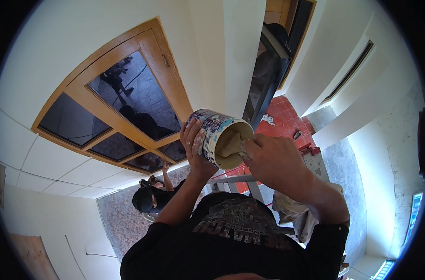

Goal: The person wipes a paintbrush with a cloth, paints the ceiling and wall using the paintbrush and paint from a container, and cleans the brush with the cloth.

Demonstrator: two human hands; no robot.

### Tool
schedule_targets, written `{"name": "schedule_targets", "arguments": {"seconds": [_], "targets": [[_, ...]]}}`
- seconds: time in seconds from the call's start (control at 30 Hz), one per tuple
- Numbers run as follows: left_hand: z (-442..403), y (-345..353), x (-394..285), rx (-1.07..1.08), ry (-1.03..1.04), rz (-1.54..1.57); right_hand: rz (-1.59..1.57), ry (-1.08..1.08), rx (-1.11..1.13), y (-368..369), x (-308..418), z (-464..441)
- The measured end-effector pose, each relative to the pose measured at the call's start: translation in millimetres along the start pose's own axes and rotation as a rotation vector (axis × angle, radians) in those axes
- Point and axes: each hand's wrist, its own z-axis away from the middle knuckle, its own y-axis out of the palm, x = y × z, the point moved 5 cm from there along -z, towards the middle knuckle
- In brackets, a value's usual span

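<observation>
My left hand [195, 147] is wrapped round the outside of a paint-splattered bucket [217, 122], holding it tilted so its mouth faces me. Cream-coloured residue coats the inside. My right hand [275, 158] is closed at the bucket's mouth, gripping what looks like a putty knife [232, 145]. Its flat, cream-smeared end lies inside the bucket, and its handle is mostly hidden by my fingers. How much material lies at the bottom cannot be made out.
A metal ladder [235, 178] shows below my hands. Left of it, a person in a dark cap [143, 199] reaches up to a wood-framed window [123, 140]. A dark-framed panel [273, 65] juts out above right. Red tiles [283, 116] cover part of the floor.
</observation>
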Motion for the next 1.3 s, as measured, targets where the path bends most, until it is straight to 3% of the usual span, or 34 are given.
{"name": "schedule_targets", "arguments": {"seconds": [0.17, 0.23, 0.3, 0.33, 0.47, 0.57, 0.7, 0.9, 1.13, 1.3], "targets": [[2, 7, -3, 0.017, -0.027, 0.022, -0.008, 0.058, -0.026, -8, -3, 13], [8, 10, 3, 0.027, -0.158, 0.018, -0.119, 0.028, 0.023, -13, -5, 18], [-7, 12, -8, 0.191, -0.191, -0.058, -0.106, 0.056, 0.010, -4, -14, 20], [-2, 13, -8, 0.092, -0.214, 0.047, -0.122, 0.066, 0.048, 5, -19, 20], [49, 29, 25, 0.115, -0.479, 0.341, -0.171, 0.098, -0.009, 21, -34, 24], [55, 37, 7, 0.258, -0.385, 0.328, -0.246, 0.174, -0.067, 27, -38, 44], [71, 55, 6, 0.313, -0.352, 0.459, -0.168, 0.102, -0.185, 46, -39, 72], [24, 85, -23, 0.436, -0.197, 0.235, -0.119, 0.135, -0.314, 7, -59, 111], [32, 104, -61, 0.547, -0.230, 0.508, -0.145, 0.202, -0.378, 11, -72, 153], [35, 101, -106, 0.575, -0.254, 0.479, -0.170, 0.226, -0.362, 20, -76, 161]]}}
